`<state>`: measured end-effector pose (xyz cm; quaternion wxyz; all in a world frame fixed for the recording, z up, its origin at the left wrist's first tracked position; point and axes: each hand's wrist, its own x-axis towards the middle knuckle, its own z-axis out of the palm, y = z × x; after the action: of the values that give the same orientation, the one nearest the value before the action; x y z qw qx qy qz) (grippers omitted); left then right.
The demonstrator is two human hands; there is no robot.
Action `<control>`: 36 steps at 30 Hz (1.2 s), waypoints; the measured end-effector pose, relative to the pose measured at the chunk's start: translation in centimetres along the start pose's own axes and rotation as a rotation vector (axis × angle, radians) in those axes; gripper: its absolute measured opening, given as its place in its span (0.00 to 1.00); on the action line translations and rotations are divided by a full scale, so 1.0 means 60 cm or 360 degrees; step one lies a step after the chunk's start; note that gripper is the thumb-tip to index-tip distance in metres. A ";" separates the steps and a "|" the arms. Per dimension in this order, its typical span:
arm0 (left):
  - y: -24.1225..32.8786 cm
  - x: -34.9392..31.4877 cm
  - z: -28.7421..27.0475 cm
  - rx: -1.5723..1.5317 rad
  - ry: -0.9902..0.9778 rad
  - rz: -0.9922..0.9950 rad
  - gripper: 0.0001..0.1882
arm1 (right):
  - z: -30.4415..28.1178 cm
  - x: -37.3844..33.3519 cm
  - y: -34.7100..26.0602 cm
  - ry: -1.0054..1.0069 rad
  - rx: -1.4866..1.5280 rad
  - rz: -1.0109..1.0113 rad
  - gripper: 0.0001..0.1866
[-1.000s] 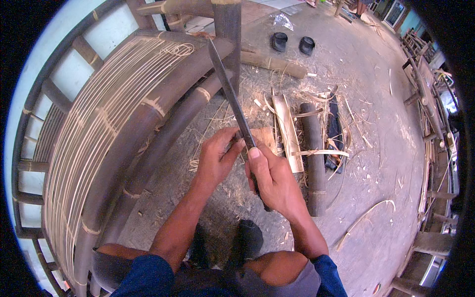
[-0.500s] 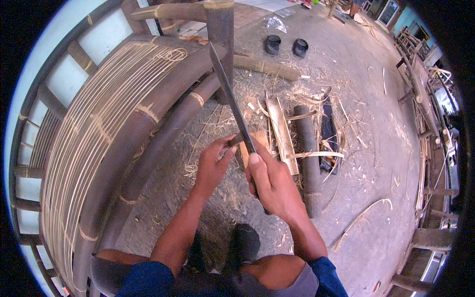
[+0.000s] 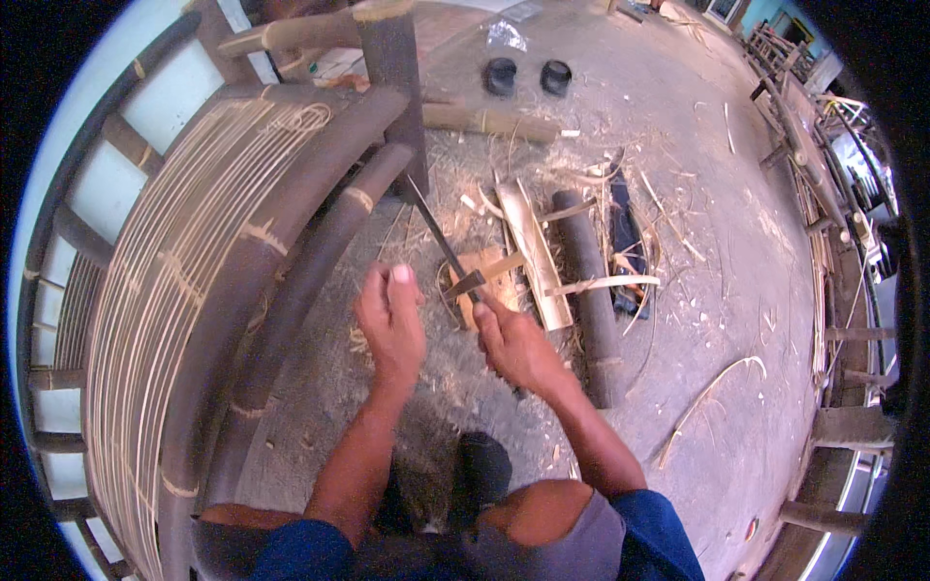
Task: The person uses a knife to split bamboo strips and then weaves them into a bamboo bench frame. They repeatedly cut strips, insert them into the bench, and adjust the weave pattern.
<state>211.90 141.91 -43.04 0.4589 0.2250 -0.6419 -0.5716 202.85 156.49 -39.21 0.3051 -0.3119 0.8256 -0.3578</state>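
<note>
My right hand (image 3: 518, 344) grips the handle of a long knife (image 3: 441, 228), its dark blade slanting up and to the left. A short bamboo piece (image 3: 463, 285), dark-skinned with a pale strip (image 3: 504, 265) reaching right, lies across the blade just above that hand. Whether the blade is wedged into it I cannot tell. My left hand (image 3: 392, 320) is raised to the left of the knife, apart from the bamboo, fingers up and nothing visible in them. An orange-brown wood block (image 3: 481, 305) rests on the ground beyond the right hand.
A bamboo bench (image 3: 208, 252) fills the left side. To the right lie a split bamboo half (image 3: 531, 232), a dark bamboo pole (image 3: 584, 281) and a black sheath-like object (image 3: 628, 247) among shavings. Two black cups (image 3: 500, 76) stand farther off, beyond a bamboo length (image 3: 484, 120).
My left hand has let go of the bamboo piece and drawn back to the left. The knife has tipped lower, its point now nearer the ground. The whole view has shifted slightly.
</note>
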 end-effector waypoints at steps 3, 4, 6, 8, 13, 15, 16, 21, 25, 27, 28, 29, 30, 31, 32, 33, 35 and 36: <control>0.031 -0.012 0.025 0.0138 -0.0128 0.0079 0.16 | 0.048 0.019 0.047 0.0123 0.0191 -0.0222 0.26; 0.037 -0.011 0.031 0.0234 -0.0204 0.0118 0.17 | 0.060 0.025 0.056 0.0154 0.0262 -0.0224 0.25; 0.042 -0.006 0.039 0.0224 -0.0177 0.0066 0.17 | 0.080 0.029 0.064 0.0199 0.0193 -0.0365 0.28; 0.050 0.001 0.032 0.0375 -0.0119 -0.0051 0.17 | 0.099 0.016 0.061 0.0298 0.0324 -0.0648 0.30; 0.078 0.008 0.019 0.0331 -0.0032 0.0208 0.20 | 0.117 -0.022 0.045 0.0349 0.0119 -0.0419 0.22; 0.093 0.004 0.023 0.0283 0.0073 0.0170 0.21 | 0.111 -0.032 0.045 0.0420 0.0004 -0.0414 0.22; 0.099 0.002 0.027 0.0261 0.0162 0.0182 0.22 | 0.107 -0.035 0.046 0.0491 -0.0045 -0.0488 0.22; 0.108 0.009 0.051 0.0272 0.0125 0.0138 0.22 | 0.092 -0.033 0.046 0.0469 -0.0062 -0.0337 0.22; 0.107 0.009 0.052 0.0362 0.0053 0.0255 0.20 | 0.087 -0.030 0.047 0.0448 -0.0023 -0.0299 0.22; 0.102 0.009 0.053 0.0284 0.0050 0.0181 0.19 | 0.080 -0.034 0.047 0.0530 0.0025 -0.0347 0.20; 0.099 0.009 0.056 0.0208 0.0075 0.0105 0.19 | 0.076 -0.036 0.046 0.0537 0.0040 -0.0330 0.20; 0.095 0.010 0.058 0.0127 0.0104 0.0035 0.20 | 0.071 -0.040 0.045 0.0407 0.0139 -0.0281 0.19; 0.092 0.012 0.060 0.0069 0.0132 0.0066 0.20 | 0.066 -0.042 0.042 0.0246 0.0229 -0.0200 0.18; 0.090 0.014 0.061 0.0013 0.0159 0.0097 0.20 | 0.061 -0.043 0.039 0.0195 0.0339 -0.0203 0.17; 0.088 0.016 0.062 -0.0043 0.0212 0.0095 0.20 | 0.057 -0.046 0.036 0.0178 0.0399 -0.0297 0.16; 0.087 0.016 0.062 0.0097 0.0178 0.0169 0.20 | 0.054 -0.043 0.033 0.0269 0.0481 -0.0467 0.16; 0.085 0.017 0.059 0.0354 0.0171 0.0357 0.21 | 0.052 -0.038 0.031 0.0353 0.0459 -0.0499 0.16; 0.082 0.020 0.057 0.0187 0.0115 0.0295 0.21 | 0.052 -0.030 0.032 0.0351 0.0362 -0.0357 0.15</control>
<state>209.59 143.95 -37.72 0.5187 0.2115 -0.6753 -0.4797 205.68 157.63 -41.98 0.2043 -0.3244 0.7684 -0.5125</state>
